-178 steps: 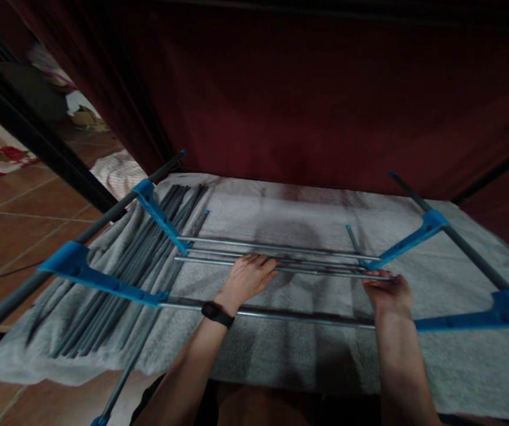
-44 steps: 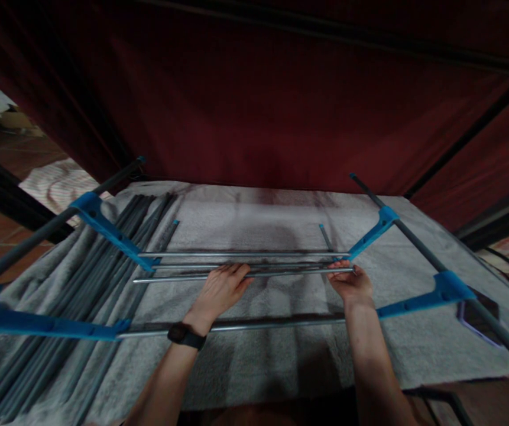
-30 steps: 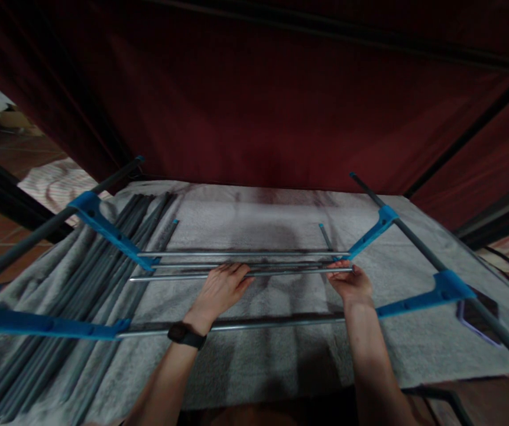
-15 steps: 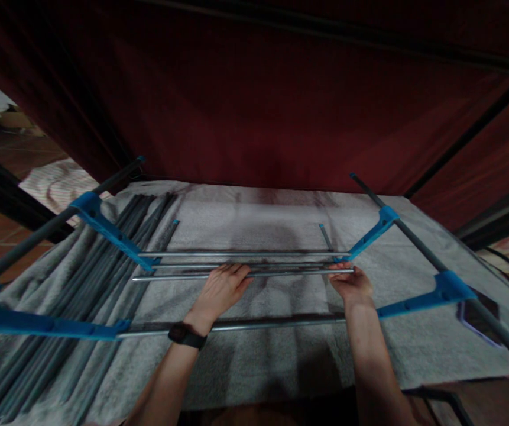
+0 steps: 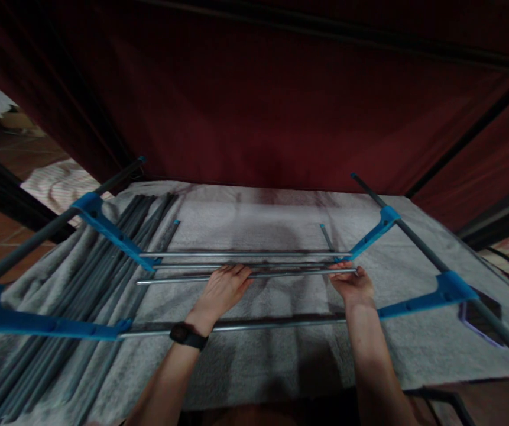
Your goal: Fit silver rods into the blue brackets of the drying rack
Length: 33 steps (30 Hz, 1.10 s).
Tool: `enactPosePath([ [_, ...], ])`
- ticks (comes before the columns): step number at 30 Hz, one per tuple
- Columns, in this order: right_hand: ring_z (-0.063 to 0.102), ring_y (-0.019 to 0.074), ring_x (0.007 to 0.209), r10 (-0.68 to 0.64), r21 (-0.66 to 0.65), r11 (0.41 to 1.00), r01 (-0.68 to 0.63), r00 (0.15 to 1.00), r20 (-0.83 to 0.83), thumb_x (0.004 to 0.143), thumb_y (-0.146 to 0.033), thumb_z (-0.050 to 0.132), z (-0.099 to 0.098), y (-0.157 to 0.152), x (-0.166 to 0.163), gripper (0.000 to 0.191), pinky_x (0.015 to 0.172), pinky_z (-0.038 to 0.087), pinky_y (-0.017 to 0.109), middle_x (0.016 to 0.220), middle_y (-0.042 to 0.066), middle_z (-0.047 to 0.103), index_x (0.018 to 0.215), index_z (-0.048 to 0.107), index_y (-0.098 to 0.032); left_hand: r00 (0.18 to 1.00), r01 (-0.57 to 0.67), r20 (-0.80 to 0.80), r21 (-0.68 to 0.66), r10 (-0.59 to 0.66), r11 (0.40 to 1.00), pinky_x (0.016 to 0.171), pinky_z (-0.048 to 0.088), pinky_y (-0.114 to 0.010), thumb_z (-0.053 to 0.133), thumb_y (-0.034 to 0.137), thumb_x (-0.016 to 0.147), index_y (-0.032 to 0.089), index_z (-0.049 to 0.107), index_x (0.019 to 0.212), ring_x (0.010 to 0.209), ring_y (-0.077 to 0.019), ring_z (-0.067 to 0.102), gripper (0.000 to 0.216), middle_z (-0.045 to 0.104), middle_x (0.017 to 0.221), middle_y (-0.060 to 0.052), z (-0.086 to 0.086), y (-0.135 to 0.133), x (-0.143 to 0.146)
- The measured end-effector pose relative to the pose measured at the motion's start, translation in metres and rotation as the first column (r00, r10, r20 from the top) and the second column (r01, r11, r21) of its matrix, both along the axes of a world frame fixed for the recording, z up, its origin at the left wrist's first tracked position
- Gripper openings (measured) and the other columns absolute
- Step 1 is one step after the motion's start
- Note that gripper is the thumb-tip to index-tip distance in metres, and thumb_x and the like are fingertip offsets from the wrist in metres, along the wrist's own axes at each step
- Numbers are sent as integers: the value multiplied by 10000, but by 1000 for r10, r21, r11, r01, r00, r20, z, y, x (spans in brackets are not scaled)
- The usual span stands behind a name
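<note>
The near bar [image 5: 281, 323] seems to space two blue brackets [image 5: 59, 326] apart. Beyond it, both hands grip the rod [image 5: 172, 280], the left hand [image 5: 225, 290] over its middle, the right hand [image 5: 352, 283] under one end, apparently for balance; the far bar [image 5: 254, 254] runs behind, between similar brackets

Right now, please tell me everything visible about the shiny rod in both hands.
The rod is thin, straight and silvery, apparently metal. It runs crosswise, nearly level in the picture, its left end free. The left hand covers a stretch near its middle; the right hand holds its right end. I cannot tell whether it touches the grey cloth.
</note>
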State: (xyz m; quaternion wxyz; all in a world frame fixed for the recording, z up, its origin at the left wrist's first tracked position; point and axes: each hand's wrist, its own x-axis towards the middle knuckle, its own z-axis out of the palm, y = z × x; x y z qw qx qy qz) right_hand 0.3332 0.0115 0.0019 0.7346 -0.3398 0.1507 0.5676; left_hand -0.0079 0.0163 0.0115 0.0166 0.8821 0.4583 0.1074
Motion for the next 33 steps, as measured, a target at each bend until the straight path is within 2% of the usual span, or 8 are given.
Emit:
enactPosePath([
  [9,560,130,473,17,1,1000,-17,1000,24,888,-234,241,-4,1,2,253,477,511,308,545,-32,526,762,459,-216,1000,17,18,38,-17,999,832,414,-357,456,302,973,212,615,1029,886,-215,620,191,680,962,-44,3,2,0],
  [14,542,129,456,10,-24,1000,-10,1000,5,913,-269,206,-2,1,2,295,456,505,307,528,-38,504,753,447,-214,999,25,41,45,-27,999,850,406,-358,455,279,974,219,607,1071,893,-207,611,190,673,974,-38,-1,3,0],
  [19,545,132,467,1,-21,1000,-1,1000,2,910,-289,204,0,1,1,302,455,505,310,544,-33,506,762,456,-212,998,19,56,53,-22,998,895,392,-365,474,326,968,225,608,1046,924,-205,602,185,661,975,-31,-3,1,2],
  [29,542,126,473,-6,-75,997,9,999,40,903,-260,201,-3,2,4,294,462,501,312,570,-29,512,766,456,-208,999,10,-46,57,-8,998,862,404,-353,505,236,950,235,595,1021,894,-196,602,114,632,956,-23,-1,-7,12],
  [33,551,133,493,-6,-84,996,10,999,45,921,-302,158,-5,2,7,338,468,503,321,578,-31,513,781,451,-209,999,8,-53,41,-6,999,891,403,-354,489,187,948,237,585,1050,906,-189,594,149,625,953,-18,-2,-9,14],
])
